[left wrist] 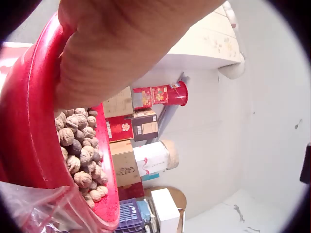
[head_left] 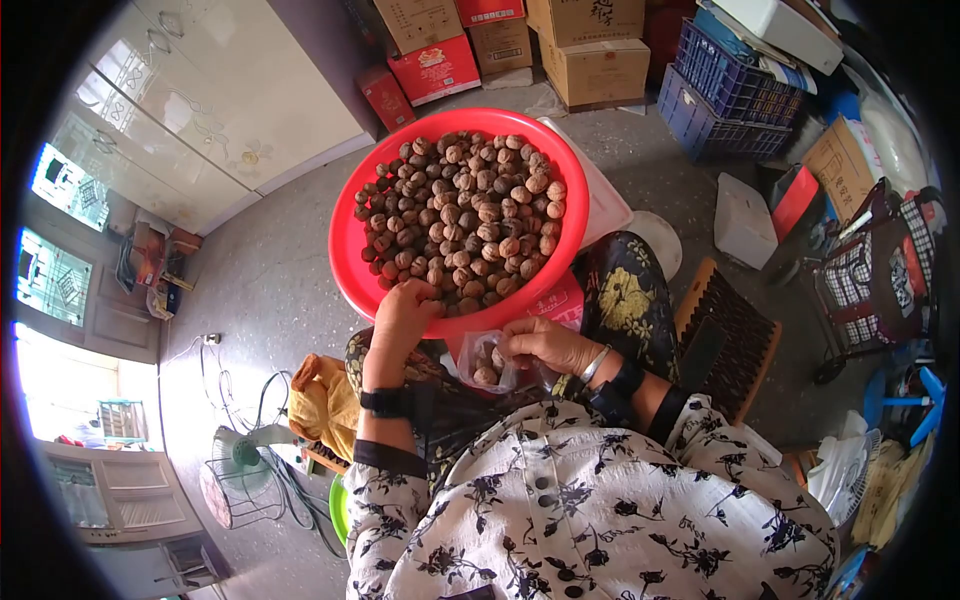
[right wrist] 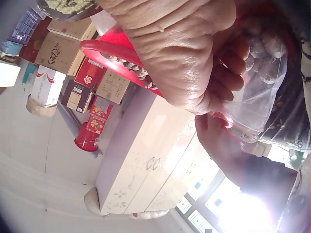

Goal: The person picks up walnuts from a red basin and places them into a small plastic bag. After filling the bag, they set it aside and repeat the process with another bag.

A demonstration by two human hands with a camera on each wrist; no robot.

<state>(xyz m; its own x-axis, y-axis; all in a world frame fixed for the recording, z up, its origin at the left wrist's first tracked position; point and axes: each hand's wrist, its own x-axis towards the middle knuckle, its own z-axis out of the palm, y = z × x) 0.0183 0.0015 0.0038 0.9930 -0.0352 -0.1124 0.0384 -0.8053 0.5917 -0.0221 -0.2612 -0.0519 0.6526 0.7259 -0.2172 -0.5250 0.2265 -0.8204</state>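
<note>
A red basin (head_left: 345, 240) full of walnuts (head_left: 460, 205) stands in front of the person. The left hand (head_left: 403, 318) reaches over the basin's near rim, its fingertips among the nearest walnuts; I cannot tell whether it grips one. In the left wrist view that hand covers part of the rim, and its fingers are hidden. A clear plastic bag (head_left: 470, 362) with a few walnuts in it hangs just below the rim. The right hand (head_left: 548, 343) pinches the bag's edge, and the right wrist view shows its curled fingers (right wrist: 233, 73) at the bag (right wrist: 260, 104).
Beneath the basin's near side shows a red box (head_left: 560, 300). A slatted wooden seat (head_left: 745, 350) is at the right. Behind are cardboard boxes (head_left: 600, 75) and blue crates (head_left: 715, 110). A fan (head_left: 240, 460) with loose cables stands at the left, near a yellow cloth (head_left: 325, 405).
</note>
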